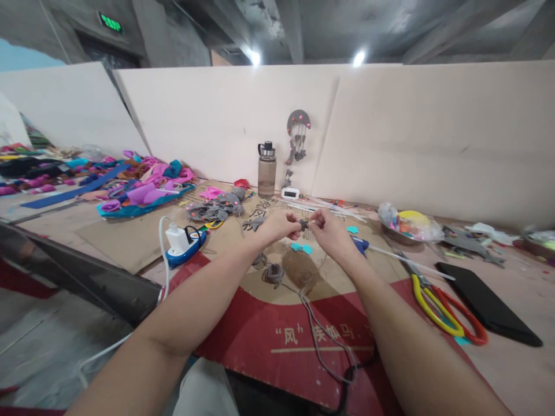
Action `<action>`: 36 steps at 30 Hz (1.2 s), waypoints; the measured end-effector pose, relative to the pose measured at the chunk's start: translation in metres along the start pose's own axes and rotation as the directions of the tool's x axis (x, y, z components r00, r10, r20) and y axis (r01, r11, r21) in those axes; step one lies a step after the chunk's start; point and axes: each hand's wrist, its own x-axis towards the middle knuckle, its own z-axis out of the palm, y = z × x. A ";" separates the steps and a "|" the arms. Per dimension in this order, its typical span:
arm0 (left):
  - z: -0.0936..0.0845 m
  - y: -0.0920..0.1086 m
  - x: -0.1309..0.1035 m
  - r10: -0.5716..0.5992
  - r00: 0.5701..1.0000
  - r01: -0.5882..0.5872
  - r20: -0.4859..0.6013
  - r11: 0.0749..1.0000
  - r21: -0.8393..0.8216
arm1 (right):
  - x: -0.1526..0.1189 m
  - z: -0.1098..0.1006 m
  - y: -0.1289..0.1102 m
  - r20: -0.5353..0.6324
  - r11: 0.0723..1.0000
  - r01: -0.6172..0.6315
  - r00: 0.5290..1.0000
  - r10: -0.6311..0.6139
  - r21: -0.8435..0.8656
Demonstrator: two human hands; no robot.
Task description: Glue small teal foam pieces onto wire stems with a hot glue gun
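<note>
Both my hands meet over the middle of the cardboard sheet. Between the fingertips of my left hand and my right hand is a small dark grey felt piece, pinched from both sides. Its exact shape is too small to make out. Turquoise felt cut-outs lie just below my hands. Nearer to me sits a small coil of grey cord, with loose strands trailing to the table's front edge. A blue glue gun lies beside my right wrist, partly hidden.
Scissors and a black phone lie at right, near a bowl of scraps. A bottle stands at the back below a hanging felt moon ornament. Left are a power strip, grey felt pieces and colourful felt.
</note>
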 end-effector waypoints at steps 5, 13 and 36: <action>0.000 0.001 0.001 -0.022 1.000 0.023 0.005 0.983 -0.181 | -0.001 -0.001 -0.004 -0.083 0.993 0.060 0.994 -0.068 -0.097; 0.000 0.008 -0.004 -0.006 0.998 0.019 0.067 0.982 -0.190 | -0.001 -0.002 -0.006 -0.107 0.991 0.041 0.993 -0.055 -0.124; -0.002 0.008 -0.001 0.007 1.000 -0.006 0.004 0.962 -0.274 | -0.003 0.012 -0.003 -0.048 0.953 -0.156 0.983 0.174 0.259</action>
